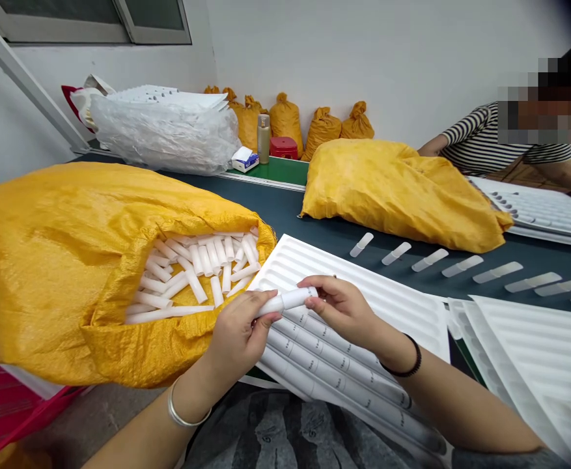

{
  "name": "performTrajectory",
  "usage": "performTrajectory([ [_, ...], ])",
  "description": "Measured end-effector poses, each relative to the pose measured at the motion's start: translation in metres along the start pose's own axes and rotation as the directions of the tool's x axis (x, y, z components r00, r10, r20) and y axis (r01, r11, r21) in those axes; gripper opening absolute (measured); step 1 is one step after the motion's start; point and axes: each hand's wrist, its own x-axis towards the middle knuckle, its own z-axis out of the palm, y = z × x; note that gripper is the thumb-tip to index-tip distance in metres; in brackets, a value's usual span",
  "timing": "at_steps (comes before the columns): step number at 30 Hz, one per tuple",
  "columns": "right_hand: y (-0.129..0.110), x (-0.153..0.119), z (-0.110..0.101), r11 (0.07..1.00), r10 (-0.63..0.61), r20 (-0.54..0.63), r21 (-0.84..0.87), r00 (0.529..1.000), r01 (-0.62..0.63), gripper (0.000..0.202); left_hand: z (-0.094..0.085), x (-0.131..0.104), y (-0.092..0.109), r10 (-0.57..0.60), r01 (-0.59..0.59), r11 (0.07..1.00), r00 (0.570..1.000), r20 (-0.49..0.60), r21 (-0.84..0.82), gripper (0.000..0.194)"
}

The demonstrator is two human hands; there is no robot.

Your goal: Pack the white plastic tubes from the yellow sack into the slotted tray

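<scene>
My left hand [239, 329] pinches a plain white plastic tube [270, 306] between thumb and fingers. With thumb and fingertips, my right hand [346, 309] grips the far end of a white tube with small print [299, 298]. The two pieces meet end to end in one line; how deep one sits in the other cannot be made out. Below both hands, rows of printed white tubes [324, 365] lie in a ribbed white tray [358, 280], whose upper grooves show bare. Left of my left hand, an open yellow woven sack [70, 247] holds many loose white tubes [194, 286].
Frosted tubes [429, 260] lie spaced along the dark conveyor belt [275, 202]. Beyond it are another yellow sack [392, 182], plastic-wrapped trays [163, 130] and a bottle [263, 139]. More white trays [539, 352] stand right. A co-worker in a striped shirt [475, 133] sits opposite.
</scene>
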Motion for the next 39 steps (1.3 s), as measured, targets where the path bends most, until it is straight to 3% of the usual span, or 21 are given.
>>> performTrajectory([
  [3,0.007,0.003,0.008,0.995,-0.04,0.098,-0.082,0.994,0.048,0.026,0.004,-0.006,-0.008,-0.01,0.01,1.0,0.998,0.054,0.008,0.027],
  [5,0.017,0.014,0.01,0.963,-0.043,0.195,-0.253,0.98,0.092,0.026,0.003,-0.007,-0.019,-0.036,0.028,0.998,0.987,0.156,0.048,0.036],
  [6,0.025,0.022,0.009,0.927,0.017,0.203,-0.369,0.979,0.06,0.026,0.001,-0.007,-0.027,-0.064,0.045,0.995,0.976,0.207,0.094,0.045],
  [8,0.043,0.043,-0.002,0.813,0.2,0.077,-0.569,0.977,-0.122,0.025,-0.01,-0.006,-0.047,-0.166,0.108,0.965,0.957,0.237,0.241,0.059],
  [11,0.077,0.075,-0.035,0.643,0.403,-0.199,-0.633,0.893,-0.431,0.03,-0.035,-0.007,-0.087,-0.365,0.22,0.806,0.916,0.168,0.55,0.04],
  [14,0.108,0.094,-0.066,0.506,0.564,-0.305,-0.607,0.767,-0.613,0.029,-0.056,-0.016,-0.125,-0.531,0.242,0.623,0.829,0.175,0.744,0.038],
  [16,0.121,0.098,-0.078,0.434,0.659,-0.301,-0.597,0.69,-0.675,0.028,-0.062,-0.022,-0.141,-0.568,0.248,0.61,0.799,0.196,0.753,0.04],
  [19,0.124,0.094,-0.085,0.386,0.728,-0.264,-0.605,0.633,-0.697,0.029,-0.063,-0.025,-0.15,-0.546,0.263,0.651,0.814,0.198,0.712,0.034],
  [21,0.116,0.084,-0.087,0.384,0.718,-0.266,-0.621,0.644,-0.684,0.032,-0.063,-0.022,-0.147,-0.517,0.281,0.685,0.838,0.177,0.672,0.03],
  [24,0.094,0.057,-0.077,0.449,0.627,-0.248,-0.659,0.738,-0.603,0.035,-0.06,-0.016,-0.131,-0.459,0.325,0.758,0.881,0.11,0.565,0.033],
  [28,0.065,0.006,-0.038,0.638,0.515,0.001,-0.669,0.857,-0.383,0.028,-0.043,-0.007,-0.097,-0.367,0.368,0.919,0.93,-0.032,0.141,0.032],
  [31,0.056,-0.021,-0.009,0.71,0.377,0.141,-0.679,0.915,-0.188,0.019,-0.024,-0.001,-0.074,-0.329,0.315,0.936,0.942,-0.073,-0.155,0.028],
  [35,0.052,-0.031,0.004,0.705,0.306,0.152,-0.699,0.94,-0.117,0.011,-0.007,0.004,-0.051,-0.273,0.265,0.919,0.962,0.015,-0.29,0.027],
  [37,0.049,-0.03,0.004,0.697,0.296,0.136,-0.708,0.946,-0.116,0.01,-0.003,0.005,-0.042,-0.237,0.254,0.932,0.967,0.097,-0.257,0.029],
  [39,0.042,-0.028,0.004,0.758,0.251,0.077,-0.636,0.965,-0.146,0.016,-0.001,0.007,-0.035,-0.178,0.204,0.964,0.972,0.153,-0.173,0.03],
])
